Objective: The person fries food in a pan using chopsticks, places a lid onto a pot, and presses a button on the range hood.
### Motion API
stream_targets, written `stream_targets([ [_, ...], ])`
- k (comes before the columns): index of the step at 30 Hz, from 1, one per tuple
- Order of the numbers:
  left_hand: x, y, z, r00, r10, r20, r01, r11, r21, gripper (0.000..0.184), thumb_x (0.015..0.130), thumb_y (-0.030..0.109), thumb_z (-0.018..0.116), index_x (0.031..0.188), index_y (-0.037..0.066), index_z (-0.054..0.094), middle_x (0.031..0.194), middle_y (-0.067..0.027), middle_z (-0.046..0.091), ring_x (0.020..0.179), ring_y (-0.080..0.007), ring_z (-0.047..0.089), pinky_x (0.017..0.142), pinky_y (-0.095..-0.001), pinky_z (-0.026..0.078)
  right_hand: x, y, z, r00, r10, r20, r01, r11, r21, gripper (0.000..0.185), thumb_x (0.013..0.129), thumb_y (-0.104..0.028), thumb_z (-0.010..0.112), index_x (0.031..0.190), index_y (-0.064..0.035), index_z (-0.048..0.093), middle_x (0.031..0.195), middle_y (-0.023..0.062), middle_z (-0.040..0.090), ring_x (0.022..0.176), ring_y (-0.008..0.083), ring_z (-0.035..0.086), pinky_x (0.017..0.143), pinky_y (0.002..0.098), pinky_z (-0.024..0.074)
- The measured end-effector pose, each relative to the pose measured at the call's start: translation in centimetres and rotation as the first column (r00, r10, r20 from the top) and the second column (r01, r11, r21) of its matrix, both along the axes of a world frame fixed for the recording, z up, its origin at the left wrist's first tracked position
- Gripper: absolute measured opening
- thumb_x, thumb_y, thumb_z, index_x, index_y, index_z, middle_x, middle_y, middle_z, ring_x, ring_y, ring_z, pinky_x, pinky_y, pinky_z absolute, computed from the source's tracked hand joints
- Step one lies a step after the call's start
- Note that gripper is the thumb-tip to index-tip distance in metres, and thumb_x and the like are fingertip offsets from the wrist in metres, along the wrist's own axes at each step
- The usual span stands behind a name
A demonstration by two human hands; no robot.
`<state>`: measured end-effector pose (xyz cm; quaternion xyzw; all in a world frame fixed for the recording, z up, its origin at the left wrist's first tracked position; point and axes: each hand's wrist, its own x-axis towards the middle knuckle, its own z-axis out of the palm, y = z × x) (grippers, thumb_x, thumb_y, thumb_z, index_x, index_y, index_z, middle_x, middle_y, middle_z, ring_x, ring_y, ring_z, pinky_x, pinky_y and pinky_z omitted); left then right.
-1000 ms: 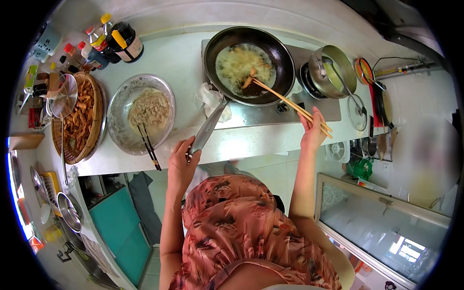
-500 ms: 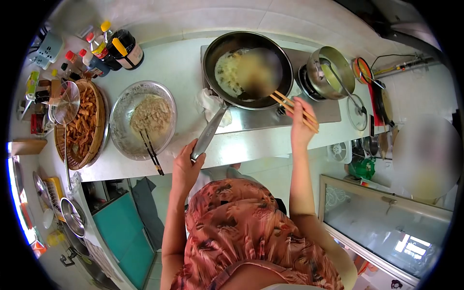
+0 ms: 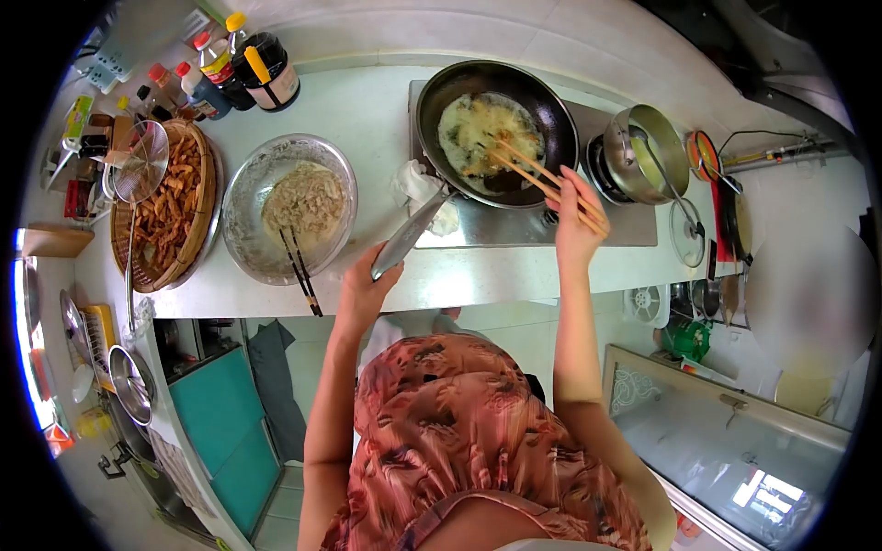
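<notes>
A dark wok point(image 3: 558, 115) sits tilted on the stove, with pale golden pieces frying point(image 3: 503, 124) in bubbling oil. Its long grey handle is gripped by my left hand point(image 3: 366, 286), fingers wrapped round the end. My right hand point(image 3: 578, 219) is closed on a pair of wooden chopsticks point(image 3: 544, 182), whose tips reach down among the frying pieces. Left of the wok stands a steel bowl point(image 3: 241, 248) of pale battered strips point(image 3: 308, 202). Dark chopsticks point(image 3: 301, 275) lean over that bowl's front rim. A white cloth point(image 3: 418, 184) lies beside the wok under its handle.
A steel pot point(image 3: 663, 138) with a ladle stands on the right burner, a glass lid point(image 3: 685, 233) beside it. At the left, a wicker basket point(image 3: 213, 193) holds brown fried strips under a wire skimmer point(image 3: 142, 161). Several sauce bottles point(image 3: 268, 78) line the back wall.
The view has shifted slightly. The chopstick tips have moved left and deeper into the wok, among the frying pieces. My left hand keeps hold of the handle.
</notes>
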<state>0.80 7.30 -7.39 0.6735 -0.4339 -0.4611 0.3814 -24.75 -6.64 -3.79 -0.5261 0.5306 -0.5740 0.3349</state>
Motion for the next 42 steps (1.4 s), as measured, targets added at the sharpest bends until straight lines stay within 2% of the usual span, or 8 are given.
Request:
stream_targets([
  [5, 0.1, 0.1, 0.1, 1.000, -0.007, 0.019, 0.006, 1.000, 0.031, 0.043, 0.083, 0.020, 0.065, 0.119, -0.002, 0.055, 0.094, -0.0161, 0.065, 0.087, -0.0184, 0.060, 0.080, -0.0305, 0.046, 2.8, -1.9, -1.5, 0.996, 0.085, -0.011, -0.086, 0.993, -0.076, 0.017, 0.091, -0.006, 0.057, 0.103, -0.0006, 0.067, 0.094, 0.0086, 0.063, 0.078, 0.0128, 0.063, 0.065, 0.0237, 0.0574],
  [9, 0.4, 0.0, -0.4, 0.998, -0.033, 0.047, 0.033, 0.999, -0.002, 0.042, 0.083, 0.021, 0.065, 0.118, -0.001, 0.056, 0.095, -0.0165, 0.065, 0.088, -0.0203, 0.061, 0.080, -0.0311, 0.046, 1.3, -0.7, -0.2, 0.979, 0.092, -0.183, -0.100, 0.994, -0.033, 0.020, 0.092, -0.009, 0.057, 0.108, 0.0004, 0.065, 0.100, 0.0089, 0.065, 0.081, 0.0136, 0.065, 0.066, 0.0237, 0.0572],
  [12, 0.3, -0.1, -0.3, 0.999, -0.028, 0.021, 0.027, 0.999, 0.017, 0.042, 0.083, 0.020, 0.065, 0.118, -0.001, 0.056, 0.096, -0.0172, 0.064, 0.089, -0.0205, 0.060, 0.081, -0.0315, 0.046, 0.8, -1.2, 1.1, 0.993, 0.020, -0.118, -0.023, 0.999, -0.027, 0.020, 0.091, -0.010, 0.058, 0.106, 0.0000, 0.066, 0.097, 0.0080, 0.066, 0.081, 0.0135, 0.065, 0.065, 0.0235, 0.0569],
  [14, 0.3, -0.1, -0.5, 0.998, -0.041, 0.037, 0.040, 0.999, 0.011, 0.041, 0.083, 0.020, 0.065, 0.118, -0.001, 0.056, 0.090, -0.0142, 0.064, 0.082, -0.0182, 0.059, 0.075, -0.0306, 0.046, 1.1, -2.3, 1.3, 0.994, 0.007, -0.109, -0.010, 1.000, -0.030, 0.019, 0.091, -0.010, 0.060, 0.105, -0.0003, 0.067, 0.097, 0.0073, 0.067, 0.083, 0.0127, 0.064, 0.068, 0.0227, 0.0544],
  [17, 0.3, -0.2, 0.6, 0.999, -0.050, 0.006, 0.049, 0.997, 0.058, 0.040, 0.084, 0.019, 0.064, 0.118, 0.000, 0.056, 0.080, -0.0084, 0.060, 0.070, -0.0138, 0.055, 0.065, -0.0285, 0.044, 1.8, -4.8, -0.8, 0.937, -0.016, -0.348, -0.067, 0.971, -0.227, 0.018, 0.089, -0.008, 0.061, 0.104, -0.0004, 0.067, 0.096, 0.0064, 0.068, 0.084, 0.0117, 0.064, 0.073, 0.0221, 0.0506],
  [21, 0.3, -0.3, 0.6, 0.998, -0.059, -0.033, 0.061, 0.997, 0.056, 0.040, 0.084, 0.019, 0.063, 0.119, 0.000, 0.056, 0.072, -0.0020, 0.054, 0.059, -0.0088, 0.047, 0.055, -0.0262, 0.040, 1.9, -3.2, -0.5, 0.896, 0.050, -0.441, -0.116, 0.986, -0.124, 0.015, 0.088, -0.007, 0.061, 0.100, -0.0004, 0.068, 0.092, 0.0049, 0.068, 0.081, 0.0118, 0.062, 0.075, 0.0215, 0.0481],
  [33, 0.2, -0.3, 0.7, 0.999, -0.043, -0.031, 0.045, 0.996, 0.080, 0.041, 0.085, 0.019, 0.062, 0.121, 0.000, 0.055, 0.070, -0.0007, 0.055, 0.058, -0.0077, 0.048, 0.053, -0.0250, 0.040, -0.5, -0.9, 0.4, 0.998, -0.014, 0.065, 0.012, 0.999, 0.044, 0.017, 0.090, -0.010, 0.059, 0.103, -0.0013, 0.067, 0.093, 0.0088, 0.066, 0.073, 0.0137, 0.065, 0.061, 0.0241, 0.0572],
  [42, 0.2, -0.1, 0.2, 0.999, -0.037, 0.006, 0.036, 0.997, 0.071, 0.040, 0.085, 0.018, 0.063, 0.120, -0.001, 0.056, 0.071, -0.0012, 0.056, 0.058, -0.0076, 0.048, 0.052, -0.0250, 0.040, 0.8, -2.5, -2.3, 0.998, -0.014, 0.065, 0.014, 1.000, -0.004, 0.020, 0.092, -0.011, 0.056, 0.107, -0.0002, 0.066, 0.096, 0.0087, 0.065, 0.076, 0.0147, 0.066, 0.063, 0.0243, 0.0572],
])
